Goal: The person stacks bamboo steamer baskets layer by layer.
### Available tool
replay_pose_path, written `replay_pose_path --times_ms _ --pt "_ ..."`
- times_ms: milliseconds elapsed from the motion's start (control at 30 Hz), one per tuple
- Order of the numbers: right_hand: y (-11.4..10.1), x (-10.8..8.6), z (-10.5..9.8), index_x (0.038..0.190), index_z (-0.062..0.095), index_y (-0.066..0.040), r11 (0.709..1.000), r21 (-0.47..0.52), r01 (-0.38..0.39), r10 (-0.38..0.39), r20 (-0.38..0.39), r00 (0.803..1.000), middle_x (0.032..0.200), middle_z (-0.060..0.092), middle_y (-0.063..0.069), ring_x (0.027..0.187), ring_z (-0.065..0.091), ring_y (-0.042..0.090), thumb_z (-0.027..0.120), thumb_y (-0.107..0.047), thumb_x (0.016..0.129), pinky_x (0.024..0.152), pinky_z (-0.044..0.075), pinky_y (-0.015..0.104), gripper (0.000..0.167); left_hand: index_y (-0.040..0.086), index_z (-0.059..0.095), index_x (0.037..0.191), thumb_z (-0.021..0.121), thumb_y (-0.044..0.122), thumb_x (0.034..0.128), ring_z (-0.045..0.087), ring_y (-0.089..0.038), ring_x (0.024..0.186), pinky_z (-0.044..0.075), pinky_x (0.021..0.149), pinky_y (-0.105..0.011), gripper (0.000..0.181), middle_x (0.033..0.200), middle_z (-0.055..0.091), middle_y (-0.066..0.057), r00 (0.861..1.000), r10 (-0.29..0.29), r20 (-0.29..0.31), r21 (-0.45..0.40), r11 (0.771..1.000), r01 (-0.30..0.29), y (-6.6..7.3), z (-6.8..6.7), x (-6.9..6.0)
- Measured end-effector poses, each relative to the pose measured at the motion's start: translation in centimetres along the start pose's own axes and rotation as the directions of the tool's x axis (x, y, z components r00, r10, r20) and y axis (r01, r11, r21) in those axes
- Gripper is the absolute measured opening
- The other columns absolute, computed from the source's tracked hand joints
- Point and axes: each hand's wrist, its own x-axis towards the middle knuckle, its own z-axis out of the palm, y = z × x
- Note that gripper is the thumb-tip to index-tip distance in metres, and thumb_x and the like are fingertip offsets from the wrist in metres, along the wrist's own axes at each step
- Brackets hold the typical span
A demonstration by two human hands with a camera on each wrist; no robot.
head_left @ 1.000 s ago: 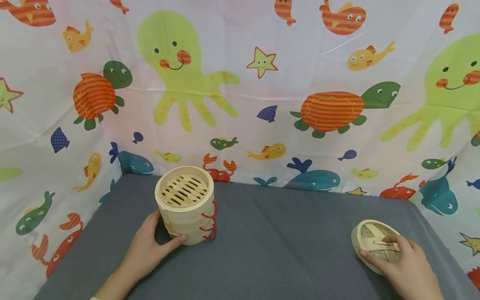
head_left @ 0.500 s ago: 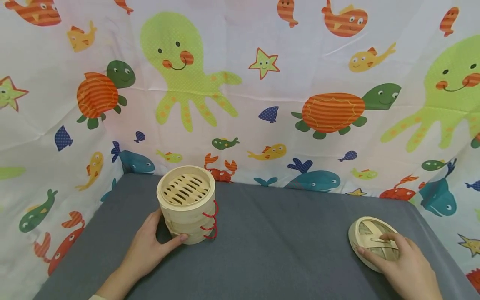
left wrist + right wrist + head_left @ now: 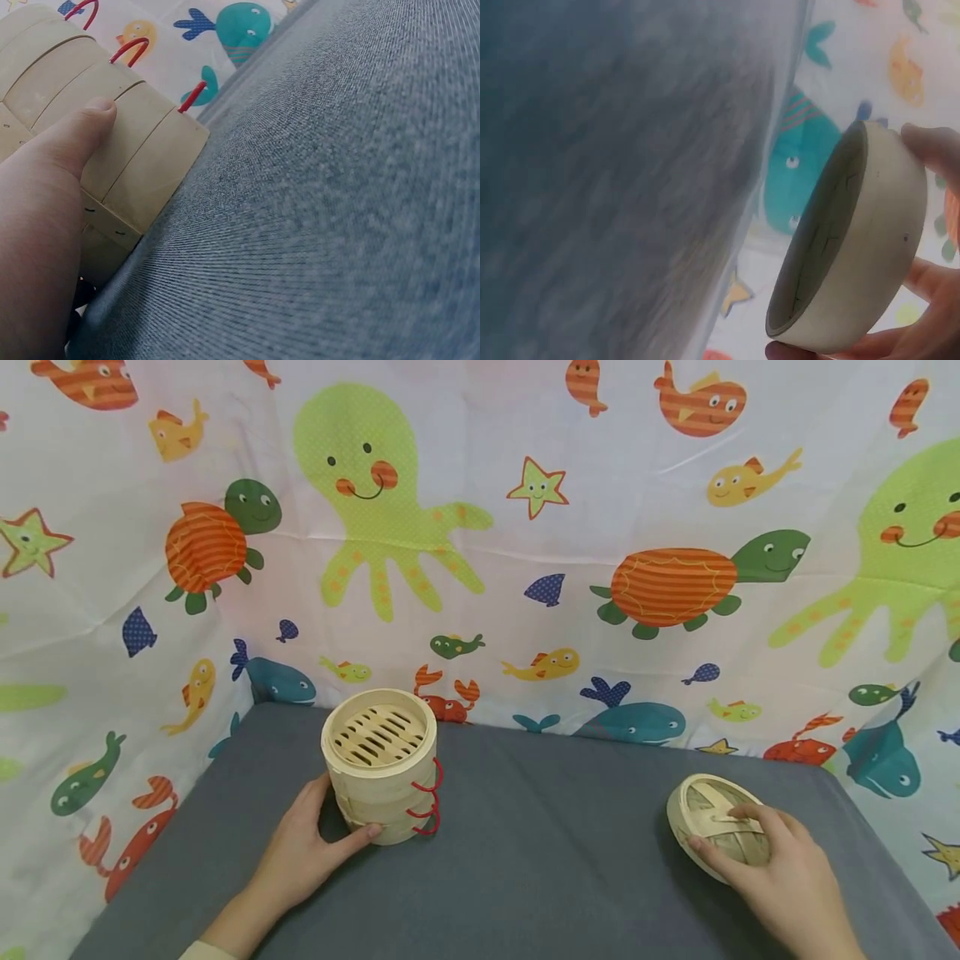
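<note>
A stacked bamboo steamer (image 3: 384, 802) with a slatted top and red loops down its right side stands at left on the dark grey cloth. My left hand (image 3: 296, 856) grips its lower left side; the thumb lies across the front, and the other fingers are mostly hidden behind it. At right, my right hand (image 3: 787, 872) holds the round woven steamer lid (image 3: 716, 821) by its rim. In the right wrist view the tilted lid (image 3: 889, 232) shows its hollow underside, raised off the cloth, with fingertips on its rim.
Dark grey cloth (image 3: 540, 860) covers the table between the two hands. Behind and along both sides hangs a white curtain (image 3: 480, 435) printed with sea animals, meeting the table's back edge close behind the steamer.
My right hand has carried the lid left and slightly toward the back. The left hand keeps its grip on the steamer, which stays in place while the head view shifts a little.
</note>
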Motion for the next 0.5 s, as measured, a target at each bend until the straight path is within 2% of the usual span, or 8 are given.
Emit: replay_pose_path --times_ms 133,300,500 --pt "-1.6 -0.2 0.3 0.135 0.064 -0.006 0.994 0.045 0.101 -0.097 -0.078 0.992 0.140 0.054 0.033 0.120 0.051 0.059 0.085 -0.065 0.088 0.089 0.043 0.077 0.078 0.002 0.039 0.167 0.089 0.060 0.0879 0.051 -0.045 0.144 0.043 0.112 -0.072 0.109 0.157 0.052 -0.022 1.000 0.006 -0.002 0.001 1.000 -0.006 0.0 0.1 0.0" --pt "-4.2 0.1 1.0 0.127 0.068 -0.010 0.973 0.082 0.215 -0.200 -0.161 0.967 0.135 0.061 0.025 0.114 0.058 0.053 0.092 -0.057 0.085 0.085 0.046 0.070 0.067 0.002 0.039 0.166 0.089 0.060 0.0879 0.051 -0.045 0.143 0.043 0.111 -0.073 0.110 0.157 0.052 -0.023 1.000 -0.001 -0.003 -0.003 1.000 0.001 0.1 0.1 0.0" --pt "-8.2 0.8 1.6 0.126 0.069 -0.013 0.941 0.132 0.311 -0.285 -0.185 0.941 0.135 0.065 0.017 0.114 0.061 0.048 0.093 -0.054 0.085 0.085 0.048 0.064 0.063 0.002 0.039 0.166 0.089 0.060 0.0879 0.052 -0.046 0.143 0.044 0.111 -0.073 0.110 0.156 0.052 -0.023 1.000 0.000 -0.011 -0.001 1.000 0.000 0.2 -0.1 0.0"
